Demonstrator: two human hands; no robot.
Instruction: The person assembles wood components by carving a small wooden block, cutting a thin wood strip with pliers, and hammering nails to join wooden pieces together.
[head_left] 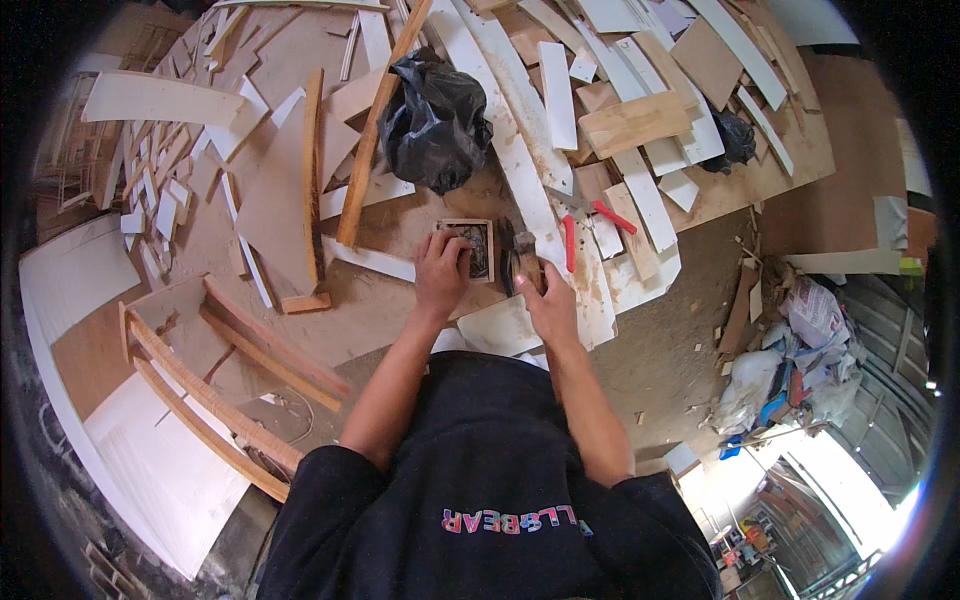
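A small shallow wooden box (490, 238) with dark, nail-like bits inside lies on the table in front of me. Over its left side is my left hand (441, 272), its fingers curled together at the contents; whatever they pinch is too small to make out. My right hand (547, 300) grips a hammer (526, 262) by its wooden handle, the metal head pointing away from me just right of the box. Farther right, a red-handled cutting tool (570, 243), like pliers or snips, rests with its handles spread on white boards.
A crumpled black plastic bag (435, 120) sits beyond the box, beside a long wooden strip (368, 150). Offcuts and white boards (556, 95) crowd the table. A curved wooden frame (200, 390) stands at my left. Bags of scrap (790, 350) lie on the floor at right.
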